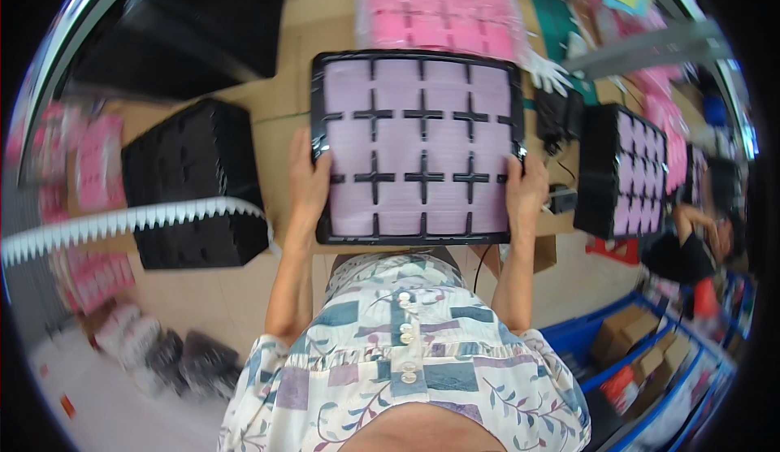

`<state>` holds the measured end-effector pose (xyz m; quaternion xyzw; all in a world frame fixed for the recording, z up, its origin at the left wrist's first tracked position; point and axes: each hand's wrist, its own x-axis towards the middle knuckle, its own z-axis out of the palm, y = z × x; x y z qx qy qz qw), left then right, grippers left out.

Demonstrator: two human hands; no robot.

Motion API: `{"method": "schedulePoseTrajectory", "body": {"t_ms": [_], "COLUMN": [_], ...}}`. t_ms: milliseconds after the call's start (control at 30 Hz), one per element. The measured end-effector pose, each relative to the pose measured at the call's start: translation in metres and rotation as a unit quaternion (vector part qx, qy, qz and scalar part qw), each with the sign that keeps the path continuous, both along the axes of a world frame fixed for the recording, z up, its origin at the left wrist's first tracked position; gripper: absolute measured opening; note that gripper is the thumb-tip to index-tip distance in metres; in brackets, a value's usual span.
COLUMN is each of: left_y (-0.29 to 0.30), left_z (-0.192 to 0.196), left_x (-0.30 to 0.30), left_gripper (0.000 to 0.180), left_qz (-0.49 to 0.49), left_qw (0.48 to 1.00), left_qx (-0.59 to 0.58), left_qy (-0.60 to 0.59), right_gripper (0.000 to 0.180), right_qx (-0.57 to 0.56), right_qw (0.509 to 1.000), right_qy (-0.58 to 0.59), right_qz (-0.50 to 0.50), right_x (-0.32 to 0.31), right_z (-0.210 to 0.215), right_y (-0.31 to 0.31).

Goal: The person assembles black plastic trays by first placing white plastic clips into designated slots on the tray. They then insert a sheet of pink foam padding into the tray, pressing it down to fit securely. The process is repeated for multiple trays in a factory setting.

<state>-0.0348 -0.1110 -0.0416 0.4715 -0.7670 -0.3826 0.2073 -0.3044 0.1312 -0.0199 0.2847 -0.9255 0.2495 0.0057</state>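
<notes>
A black plastic tray (321, 220) is in front of me, its face marked off by black cross-shaped ribs around lilac filling (398, 145). What the filling is made of, I cannot tell. My left hand (309, 180) grips the tray's left side, thumb on the rim. On the opposite side my right hand (528, 185) holds the right edge the same way; fingers of both hands are partly hidden. Just beyond the tray lies a clear-wrapped pack of pink pieces (443, 5), and a white glove (548, 74) rests by its far right corner.
Stacked black trays (195, 184) stand at the left, with a white toothed strip (138, 219) crossing before them. A second stack with lilac faces (621, 172) is on the right. A large black box (191, 30) sits far left. Another person (691, 245) is at the far right.
</notes>
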Motion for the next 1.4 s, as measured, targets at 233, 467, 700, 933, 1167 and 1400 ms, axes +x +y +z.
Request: {"method": "schedulePoseTrajectory", "body": {"t_ms": [233, 467, 700, 933, 1167, 1400], "left_y": [0.038, 0.159, 0.252, 0.279, 0.301, 0.306], "left_z": [0.093, 0.087, 0.035, 0.028, 0.033, 0.022], "left_x": [-0.027, -0.216, -0.376, -0.439, -0.455, -0.455], "left_gripper": [0.057, 0.072, 0.084, 0.083, 0.083, 0.086], "left_qz": [-0.046, -0.375, -0.473, -0.491, -0.480, -0.464], "left_qw": [0.972, 0.918, 0.873, 0.869, 0.867, 0.874], "left_qx": [0.096, 0.035, 0.013, -0.062, -0.128, -0.146], "left_qy": [0.208, 0.123, 0.122, 0.032, -0.026, -0.011], "right_gripper": [0.034, 0.032, 0.036, 0.038, 0.042, 0.043], "right_qx": [-0.113, 0.003, 0.145, 0.134, 0.097, 0.133], "right_qw": [0.990, 0.962, 0.933, 0.928, 0.951, 0.959], "right_qy": [0.046, 0.132, 0.143, 0.111, 0.088, 0.033], "right_qz": [-0.064, -0.239, -0.296, -0.331, -0.280, -0.247], "right_x": [-0.020, -0.173, -0.319, -0.389, -0.448, -0.460], "right_z": [0.074, 0.068, 0.021, -0.001, -0.021, -0.009], "right_y": [0.037, 0.263, 0.378, 0.370, 0.389, 0.392]}}
